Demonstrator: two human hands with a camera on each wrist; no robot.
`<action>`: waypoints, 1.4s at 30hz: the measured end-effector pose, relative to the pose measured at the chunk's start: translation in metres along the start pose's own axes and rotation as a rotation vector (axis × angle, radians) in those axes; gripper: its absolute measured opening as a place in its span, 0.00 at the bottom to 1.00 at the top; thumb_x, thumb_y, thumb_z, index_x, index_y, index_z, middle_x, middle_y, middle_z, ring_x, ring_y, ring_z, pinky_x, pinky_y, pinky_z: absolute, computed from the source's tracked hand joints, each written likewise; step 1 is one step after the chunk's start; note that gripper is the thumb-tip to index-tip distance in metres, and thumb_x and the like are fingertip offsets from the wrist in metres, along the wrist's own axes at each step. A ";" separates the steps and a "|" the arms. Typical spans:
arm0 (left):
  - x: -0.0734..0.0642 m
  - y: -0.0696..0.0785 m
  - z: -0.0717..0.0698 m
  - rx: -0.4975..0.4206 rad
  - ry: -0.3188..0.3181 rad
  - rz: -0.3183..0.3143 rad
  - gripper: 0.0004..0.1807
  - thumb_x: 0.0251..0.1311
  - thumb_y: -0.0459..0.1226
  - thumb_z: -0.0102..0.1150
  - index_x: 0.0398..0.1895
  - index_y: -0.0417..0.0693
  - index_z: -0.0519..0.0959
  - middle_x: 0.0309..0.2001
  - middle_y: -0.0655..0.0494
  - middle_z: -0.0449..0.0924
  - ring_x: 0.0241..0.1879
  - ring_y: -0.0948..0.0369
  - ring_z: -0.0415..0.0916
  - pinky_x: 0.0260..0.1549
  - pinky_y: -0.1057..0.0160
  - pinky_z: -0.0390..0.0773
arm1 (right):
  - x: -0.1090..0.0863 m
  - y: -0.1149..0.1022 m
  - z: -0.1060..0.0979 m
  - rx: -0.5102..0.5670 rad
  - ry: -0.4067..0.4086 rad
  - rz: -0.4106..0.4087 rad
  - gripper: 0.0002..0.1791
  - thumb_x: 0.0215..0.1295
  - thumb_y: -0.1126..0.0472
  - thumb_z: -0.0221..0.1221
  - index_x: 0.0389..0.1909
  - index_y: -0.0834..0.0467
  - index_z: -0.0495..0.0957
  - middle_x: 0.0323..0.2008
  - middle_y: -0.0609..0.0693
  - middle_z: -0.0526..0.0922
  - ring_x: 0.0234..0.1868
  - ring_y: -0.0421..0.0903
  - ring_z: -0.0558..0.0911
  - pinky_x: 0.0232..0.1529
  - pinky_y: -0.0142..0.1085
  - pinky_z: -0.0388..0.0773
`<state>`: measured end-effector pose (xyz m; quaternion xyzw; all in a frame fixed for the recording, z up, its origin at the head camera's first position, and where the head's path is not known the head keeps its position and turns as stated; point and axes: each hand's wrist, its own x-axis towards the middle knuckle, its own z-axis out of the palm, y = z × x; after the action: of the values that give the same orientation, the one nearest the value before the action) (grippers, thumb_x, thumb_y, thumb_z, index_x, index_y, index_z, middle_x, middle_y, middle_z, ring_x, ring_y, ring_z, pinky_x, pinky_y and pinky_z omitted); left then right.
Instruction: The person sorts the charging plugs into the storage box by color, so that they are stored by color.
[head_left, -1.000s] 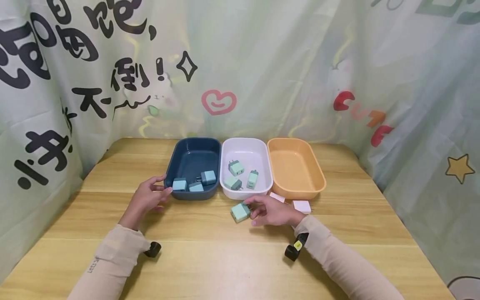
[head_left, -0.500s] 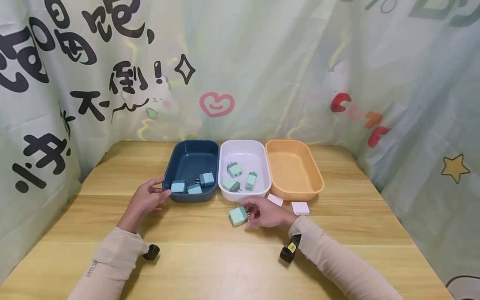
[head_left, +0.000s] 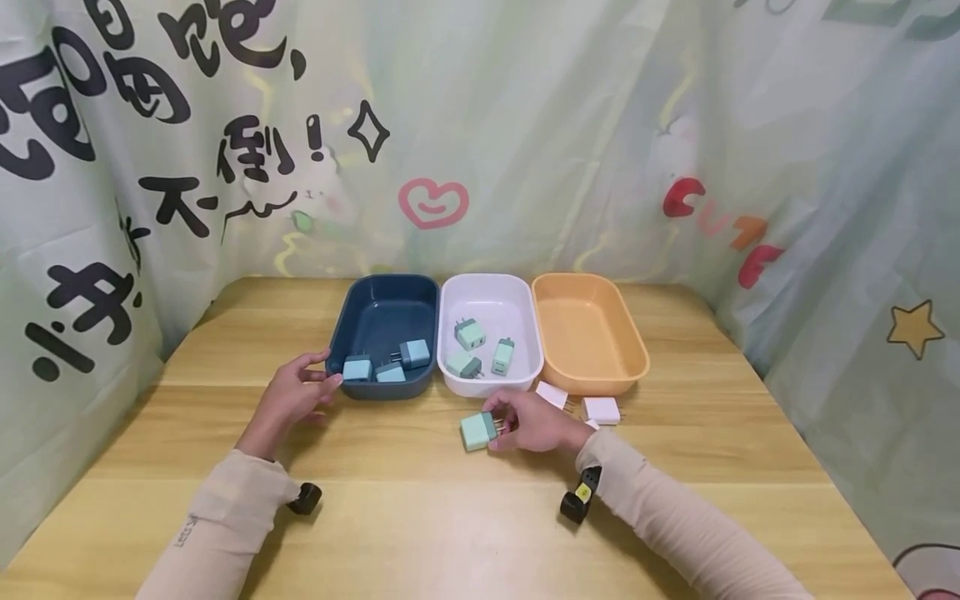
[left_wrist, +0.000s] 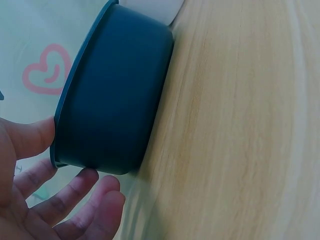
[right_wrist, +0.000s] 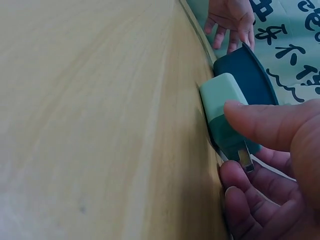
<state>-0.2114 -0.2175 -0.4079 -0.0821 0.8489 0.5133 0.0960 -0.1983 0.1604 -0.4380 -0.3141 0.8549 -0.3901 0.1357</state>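
Note:
A mint-green wall charger [head_left: 476,432] with a darker green prong end is at the table in front of the white tray [head_left: 491,388]. My right hand [head_left: 536,421] pinches its prong end; in the right wrist view the thumb presses one side of the charger [right_wrist: 223,95], and metal prongs show near the curled fingers. At the far left my left hand [head_left: 295,392] holds the front left corner of the navy tray [head_left: 384,390], thumb on the rim and fingers against the outer wall [left_wrist: 110,95]. The white tray contains several green chargers [head_left: 502,356]; blue chargers [head_left: 357,368] lie in the navy one.
An orange tray [head_left: 592,333] with nothing in it stands right of the white one, side by side. White chargers [head_left: 602,411] lie on the wooden table [head_left: 450,533] in front of it, one partly hidden by my right hand. A printed curtain [head_left: 525,125] hangs behind.
The green charger has turned a little and shifted slightly toward me, and my right fingers have closed on its prong end. My left hand stays on the navy tray.

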 end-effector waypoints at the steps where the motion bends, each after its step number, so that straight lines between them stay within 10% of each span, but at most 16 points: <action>1: 0.001 0.001 0.000 0.001 0.000 0.001 0.37 0.67 0.44 0.59 0.76 0.53 0.55 0.64 0.34 0.64 0.47 0.45 0.78 0.34 0.54 0.83 | 0.000 0.000 -0.001 0.003 0.001 0.001 0.23 0.52 0.63 0.72 0.49 0.59 0.75 0.38 0.46 0.79 0.32 0.40 0.78 0.37 0.35 0.77; 42: 0.000 -0.002 0.000 0.020 -0.003 0.016 0.38 0.66 0.45 0.59 0.76 0.52 0.56 0.63 0.32 0.65 0.45 0.46 0.79 0.33 0.55 0.83 | -0.002 -0.025 -0.028 0.222 0.047 0.002 0.24 0.49 0.69 0.73 0.47 0.65 0.75 0.42 0.56 0.78 0.38 0.45 0.83 0.41 0.36 0.81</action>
<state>-0.2110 -0.2189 -0.4098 -0.0737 0.8544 0.5057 0.0939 -0.1992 0.1653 -0.4010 -0.2870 0.8097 -0.4894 0.1499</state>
